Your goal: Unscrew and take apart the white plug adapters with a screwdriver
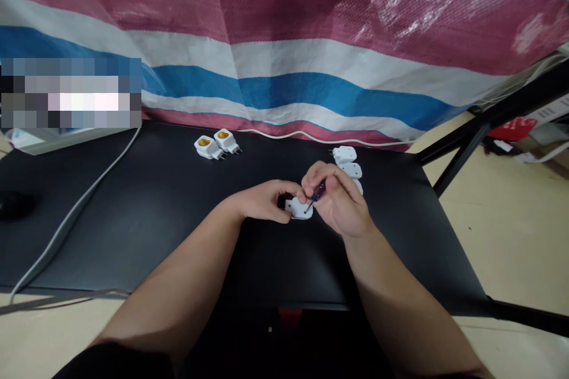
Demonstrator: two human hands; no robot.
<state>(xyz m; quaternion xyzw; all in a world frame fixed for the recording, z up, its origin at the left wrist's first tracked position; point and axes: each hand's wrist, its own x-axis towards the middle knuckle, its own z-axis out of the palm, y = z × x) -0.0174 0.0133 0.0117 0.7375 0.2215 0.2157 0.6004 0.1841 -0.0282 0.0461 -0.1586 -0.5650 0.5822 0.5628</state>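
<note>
Near the middle of the black table, a white plug device (pixel 299 208) lies with its flat holed side up. My left hand (pixel 269 201) grips it from the left between thumb and fingers. In my right hand (pixel 340 200) is a small screwdriver (pixel 318 191) with a dark, bluish-purple handle, its fingers closed round it. The thin shaft slants down to a hole at the right part of the device. Just beyond my right hand, several similar white plug devices (pixel 345 154) lie in a row, one partly hidden by the hand.
Two white plugs with amber domes (pixel 223 139) sit at the back of the black table (pixel 169 201). A white cable (pixel 75 204) crosses the left side, near a dark rounded object (pixel 14 206). Striped sheeting (pixel 284 53) hangs behind. A black metal frame (pixel 462 151) stands at the right.
</note>
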